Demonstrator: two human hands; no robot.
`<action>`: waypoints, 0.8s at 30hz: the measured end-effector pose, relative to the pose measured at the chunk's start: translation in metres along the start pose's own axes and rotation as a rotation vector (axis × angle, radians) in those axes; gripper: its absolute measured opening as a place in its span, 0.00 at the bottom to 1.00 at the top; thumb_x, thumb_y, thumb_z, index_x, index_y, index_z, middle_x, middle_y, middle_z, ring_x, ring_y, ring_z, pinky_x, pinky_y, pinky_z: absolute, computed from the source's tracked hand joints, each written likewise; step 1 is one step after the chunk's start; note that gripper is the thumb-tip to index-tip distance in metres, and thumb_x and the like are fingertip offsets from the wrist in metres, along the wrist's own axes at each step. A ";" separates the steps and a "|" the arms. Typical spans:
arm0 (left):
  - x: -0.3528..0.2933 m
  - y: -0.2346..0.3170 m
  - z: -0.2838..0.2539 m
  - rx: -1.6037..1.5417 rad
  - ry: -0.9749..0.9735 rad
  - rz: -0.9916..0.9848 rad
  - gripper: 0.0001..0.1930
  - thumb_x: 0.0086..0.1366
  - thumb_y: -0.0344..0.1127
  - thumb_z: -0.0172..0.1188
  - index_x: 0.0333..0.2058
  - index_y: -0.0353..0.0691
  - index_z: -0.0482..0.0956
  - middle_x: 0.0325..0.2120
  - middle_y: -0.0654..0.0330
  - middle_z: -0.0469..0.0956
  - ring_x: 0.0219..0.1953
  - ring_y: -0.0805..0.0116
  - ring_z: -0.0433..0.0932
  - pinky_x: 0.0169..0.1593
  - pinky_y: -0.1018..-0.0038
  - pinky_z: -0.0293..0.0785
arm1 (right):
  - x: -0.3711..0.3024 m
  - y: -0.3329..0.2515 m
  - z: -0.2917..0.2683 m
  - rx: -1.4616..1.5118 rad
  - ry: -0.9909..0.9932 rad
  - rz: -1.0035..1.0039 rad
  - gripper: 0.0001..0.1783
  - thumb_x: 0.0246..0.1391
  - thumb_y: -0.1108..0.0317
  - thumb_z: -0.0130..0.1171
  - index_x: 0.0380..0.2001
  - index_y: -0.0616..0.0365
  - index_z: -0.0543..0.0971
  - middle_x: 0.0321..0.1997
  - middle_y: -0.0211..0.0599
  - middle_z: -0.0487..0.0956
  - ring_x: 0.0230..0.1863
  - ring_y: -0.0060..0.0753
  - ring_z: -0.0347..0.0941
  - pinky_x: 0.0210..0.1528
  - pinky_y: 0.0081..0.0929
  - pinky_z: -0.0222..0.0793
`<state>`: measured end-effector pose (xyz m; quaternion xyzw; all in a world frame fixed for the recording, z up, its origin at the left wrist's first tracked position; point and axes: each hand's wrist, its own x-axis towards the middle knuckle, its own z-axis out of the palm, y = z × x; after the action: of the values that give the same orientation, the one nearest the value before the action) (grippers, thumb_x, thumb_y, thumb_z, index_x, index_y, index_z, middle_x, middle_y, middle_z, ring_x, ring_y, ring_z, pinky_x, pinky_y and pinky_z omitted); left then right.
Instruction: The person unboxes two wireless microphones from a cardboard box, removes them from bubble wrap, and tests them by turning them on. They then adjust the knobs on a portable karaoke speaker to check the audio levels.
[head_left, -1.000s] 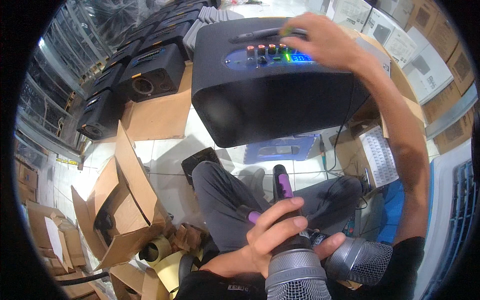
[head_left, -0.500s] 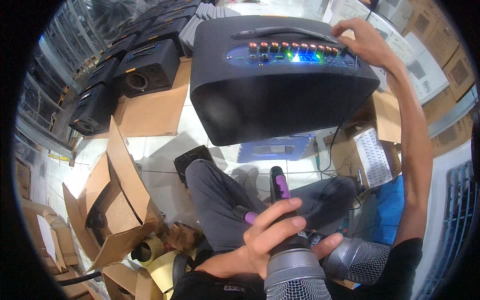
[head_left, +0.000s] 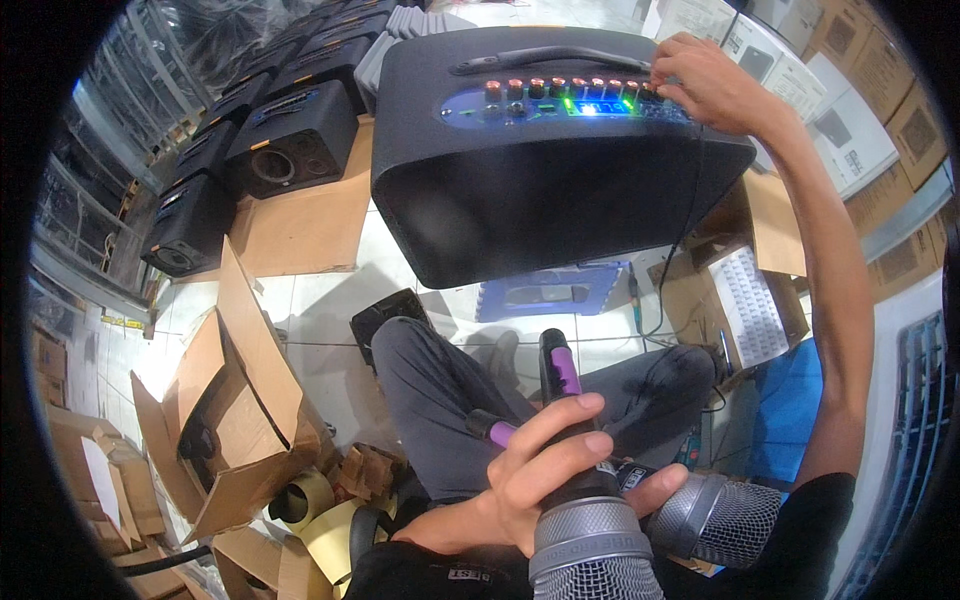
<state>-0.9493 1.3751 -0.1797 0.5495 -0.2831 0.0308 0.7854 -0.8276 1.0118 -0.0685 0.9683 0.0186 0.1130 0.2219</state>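
Note:
My left hand is closed around two wireless microphones. The nearer microphone has a silver mesh head, and its black-and-purple end points away from me. Beneath it the other microphone lies crosswise, its mesh head to the right. A big black speaker stands in front of me on a blue plastic stool. Its top panel carries a row of knobs and a lit display. My right hand pinches at the row's right end; its fingers largely hide the knob there.
More black speakers stand in rows at the far left on flat cardboard. An open carton and tape rolls lie at the left. Stacked boxes line the far right. A cable hangs down the speaker's right side.
My right hand has moved left and slightly down, from beside the handle's end to the knobs. The speaker has shifted slightly left in view. My left hand keeps its grip on the microphones.

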 end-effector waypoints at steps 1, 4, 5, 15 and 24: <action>0.000 0.000 0.001 0.050 0.005 0.028 0.30 0.43 0.34 0.83 0.41 0.30 0.75 0.45 0.49 0.74 0.46 0.52 0.81 0.42 0.67 0.85 | 0.001 -0.001 0.000 -0.035 0.006 -0.015 0.12 0.62 0.65 0.56 0.41 0.59 0.83 0.47 0.42 0.78 0.56 0.44 0.71 0.63 0.44 0.63; -0.001 0.000 0.002 0.030 0.025 0.018 0.30 0.43 0.34 0.83 0.41 0.30 0.75 0.45 0.49 0.74 0.46 0.52 0.81 0.42 0.67 0.85 | 0.002 -0.003 -0.001 -0.077 0.013 -0.010 0.12 0.63 0.64 0.56 0.39 0.59 0.83 0.44 0.42 0.78 0.55 0.43 0.71 0.62 0.44 0.64; -0.002 0.001 0.002 0.022 0.031 0.000 0.30 0.43 0.34 0.83 0.41 0.30 0.75 0.45 0.49 0.74 0.46 0.52 0.81 0.42 0.67 0.85 | 0.002 -0.003 -0.002 -0.065 0.017 -0.002 0.12 0.62 0.64 0.56 0.40 0.59 0.83 0.45 0.42 0.78 0.56 0.43 0.71 0.62 0.45 0.64; 0.002 0.000 0.002 0.011 0.017 0.042 0.32 0.42 0.34 0.84 0.43 0.32 0.75 0.45 0.48 0.75 0.41 0.53 0.83 0.40 0.67 0.84 | 0.002 -0.001 -0.008 0.120 -0.113 0.067 0.10 0.62 0.66 0.59 0.44 0.57 0.81 0.52 0.41 0.76 0.61 0.42 0.68 0.69 0.43 0.58; 0.003 0.000 0.008 -0.049 0.059 -0.028 0.31 0.42 0.34 0.84 0.42 0.34 0.74 0.46 0.49 0.76 0.42 0.54 0.83 0.42 0.65 0.83 | -0.001 -0.005 -0.009 0.299 -0.053 0.133 0.12 0.61 0.64 0.59 0.45 0.58 0.81 0.49 0.43 0.78 0.57 0.44 0.70 0.67 0.40 0.62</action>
<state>-0.9504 1.3669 -0.1766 0.5330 -0.2528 0.0292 0.8070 -0.8310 1.0207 -0.0629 0.9922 -0.0350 0.0980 0.0679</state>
